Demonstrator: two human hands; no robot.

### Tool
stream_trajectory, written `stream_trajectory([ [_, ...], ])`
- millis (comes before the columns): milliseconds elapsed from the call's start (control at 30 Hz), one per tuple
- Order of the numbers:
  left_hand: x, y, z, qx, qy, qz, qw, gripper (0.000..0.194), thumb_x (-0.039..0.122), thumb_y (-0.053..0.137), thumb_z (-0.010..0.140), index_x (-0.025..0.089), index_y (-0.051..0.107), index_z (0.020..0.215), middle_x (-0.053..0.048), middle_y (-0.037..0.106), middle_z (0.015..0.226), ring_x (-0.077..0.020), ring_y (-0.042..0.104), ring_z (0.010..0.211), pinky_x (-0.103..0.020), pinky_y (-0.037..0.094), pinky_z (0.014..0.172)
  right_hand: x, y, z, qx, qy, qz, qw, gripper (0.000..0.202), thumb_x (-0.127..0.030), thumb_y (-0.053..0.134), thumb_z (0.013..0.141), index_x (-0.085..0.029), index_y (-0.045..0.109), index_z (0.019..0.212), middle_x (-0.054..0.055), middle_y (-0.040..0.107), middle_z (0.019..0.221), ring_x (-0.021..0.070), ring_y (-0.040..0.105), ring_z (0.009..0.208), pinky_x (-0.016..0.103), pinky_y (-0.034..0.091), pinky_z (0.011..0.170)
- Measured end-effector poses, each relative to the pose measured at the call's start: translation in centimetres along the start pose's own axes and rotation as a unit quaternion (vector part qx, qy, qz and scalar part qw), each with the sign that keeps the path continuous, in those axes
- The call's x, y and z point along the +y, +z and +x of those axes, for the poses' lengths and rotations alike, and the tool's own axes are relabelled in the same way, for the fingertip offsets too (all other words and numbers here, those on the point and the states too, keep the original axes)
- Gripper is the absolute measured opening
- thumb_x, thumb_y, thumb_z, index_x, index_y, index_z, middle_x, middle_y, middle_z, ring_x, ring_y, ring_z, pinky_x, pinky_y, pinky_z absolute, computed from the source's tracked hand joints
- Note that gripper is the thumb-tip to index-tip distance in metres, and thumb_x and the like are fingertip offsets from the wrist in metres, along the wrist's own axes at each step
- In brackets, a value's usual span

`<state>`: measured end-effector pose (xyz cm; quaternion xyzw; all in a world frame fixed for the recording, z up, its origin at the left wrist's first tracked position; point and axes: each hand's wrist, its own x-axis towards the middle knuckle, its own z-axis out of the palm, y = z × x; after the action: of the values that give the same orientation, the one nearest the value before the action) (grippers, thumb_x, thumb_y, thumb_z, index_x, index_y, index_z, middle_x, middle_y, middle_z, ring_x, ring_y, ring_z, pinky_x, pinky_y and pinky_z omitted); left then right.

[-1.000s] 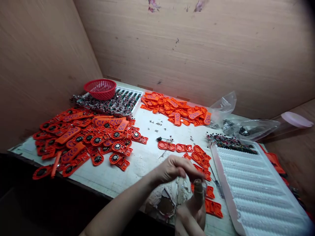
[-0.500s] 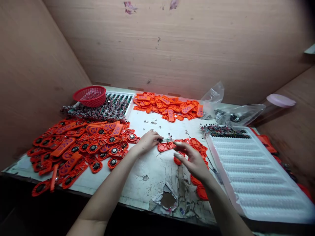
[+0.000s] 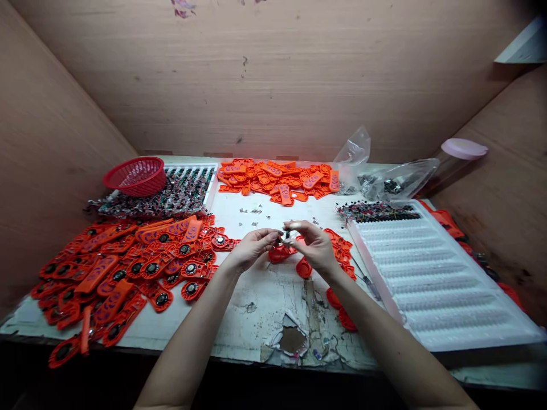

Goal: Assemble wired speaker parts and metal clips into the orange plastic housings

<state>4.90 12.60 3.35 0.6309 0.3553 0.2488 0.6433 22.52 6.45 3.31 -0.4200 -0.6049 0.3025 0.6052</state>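
Observation:
My left hand and my right hand meet over the middle of the table, fingertips almost touching. Between them is a small dark electronic part, too small to make out clearly. Thumb and fingers of both hands are pinched on it or right at it. Just below the fingers lies an orange plastic casing half, partly covered by the right hand. More orange casing halves lie beside and under my right wrist.
On the left spreads a heap of orange casings with round black speakers. Behind it, a red basket rests on a tray of wired circuit boards. Orange casings pile at the back. A white ribbed tray and plastic bags are right.
My right hand has moved left and closed in a pinch beside my left hand. The small part is now lifted between both hands above the casing. The camera view has shifted slightly.

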Motion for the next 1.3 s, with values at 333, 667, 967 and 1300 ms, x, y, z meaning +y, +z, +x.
stream_trajectory([
  [333, -0.3, 1.8, 0.1, 0.23, 0.032, 0.168, 0.958, 0.041, 0.038, 0.063, 0.079, 0.015, 0.058, 0.113, -0.013, 0.056, 0.111, -0.0272, 0.049, 0.103, -0.041, 0.039, 0.09, -4.3, -6.8, -4.3, 0.126, 0.158, 0.034, 0.979, 0.029, -0.03, 0.073, 0.073, -0.024, 0.059, 0.099, 0.004, 0.066, 0.099, 0.0121, 0.061, 0.064, 0.027, 0.054, 0.052],
  [667, -3.4, 9.0, -3.6, 0.055, 0.158, 0.432, 0.886, 0.033, 0.017, 0.058, 0.082, 0.017, 0.058, 0.114, -0.011, 0.06, 0.102, -0.0255, 0.054, 0.096, -0.041, 0.048, 0.083, -1.7, -4.3, -8.1, -0.024, 0.1, -0.241, 0.965, 0.015, -0.027, 0.062, 0.082, -0.02, 0.068, 0.094, 0.007, 0.072, 0.092, 0.0194, 0.066, 0.083, 0.035, 0.054, 0.075],
  [967, -4.4, 5.4, -6.6, 0.059, 0.157, 0.269, 0.948, 0.031, 0.02, 0.064, 0.079, 0.021, 0.058, 0.109, -0.007, 0.063, 0.106, -0.0199, 0.059, 0.101, -0.034, 0.048, 0.088, -1.7, 0.6, -9.4, -0.091, 0.088, -0.307, 0.943, 0.01, -0.022, 0.059, 0.086, -0.02, 0.069, 0.088, 0.006, 0.067, 0.083, 0.0204, 0.06, 0.079, 0.034, 0.051, 0.07],
  [1300, -4.4, 5.7, -6.5, 0.059, 0.166, 0.287, 0.942, 0.023, 0.018, 0.064, 0.08, 0.021, 0.061, 0.102, -0.006, 0.064, 0.1, -0.0199, 0.059, 0.097, -0.035, 0.048, 0.086, -2.1, 1.3, -10.3, -0.065, 0.07, -0.351, 0.931, 0.017, -0.019, 0.05, 0.091, -0.019, 0.067, 0.085, 0.006, 0.061, 0.079, 0.02, 0.053, 0.078, 0.034, 0.047, 0.07],
])
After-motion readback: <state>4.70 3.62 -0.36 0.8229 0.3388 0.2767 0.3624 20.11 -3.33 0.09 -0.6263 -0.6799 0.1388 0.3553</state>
